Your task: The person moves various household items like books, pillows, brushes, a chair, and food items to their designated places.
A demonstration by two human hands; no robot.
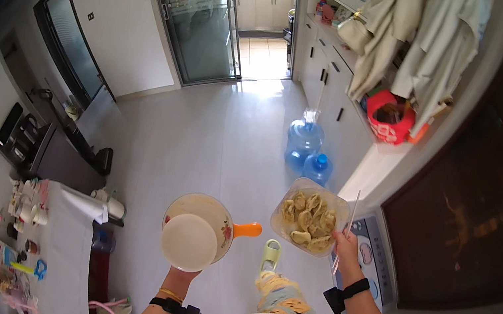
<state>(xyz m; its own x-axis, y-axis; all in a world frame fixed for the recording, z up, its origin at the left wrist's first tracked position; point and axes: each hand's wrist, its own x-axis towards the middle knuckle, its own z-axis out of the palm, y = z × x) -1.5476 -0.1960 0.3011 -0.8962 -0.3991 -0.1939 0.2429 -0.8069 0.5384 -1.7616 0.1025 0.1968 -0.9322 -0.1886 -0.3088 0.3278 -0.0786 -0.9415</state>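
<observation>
My left hand (182, 275) is closed under a white bowl (189, 242), its fingers mostly hidden by it. The bowl rests partly over a floral enamel-like pan (228, 221) with an orange handle (247, 229) pointing right; how the fingers hold the two is hidden. In my right hand (345, 246) is a clear plastic container (278, 226), gripped at its right side. Golden dumplings (310, 216) lie inside it. The same hand also has a pair of pale chopsticks (355, 205) standing along the container's edge.
Ahead, a sliding glass door (197, 13) stands partly open to a kitchen. Two blue water jugs (305, 141) sit on the floor by a white cabinet (332, 70). At left is a cloth-covered table (66, 245) with small items; an upright vacuum (77, 136) leans behind. A scale-like mat (375, 256) lies right.
</observation>
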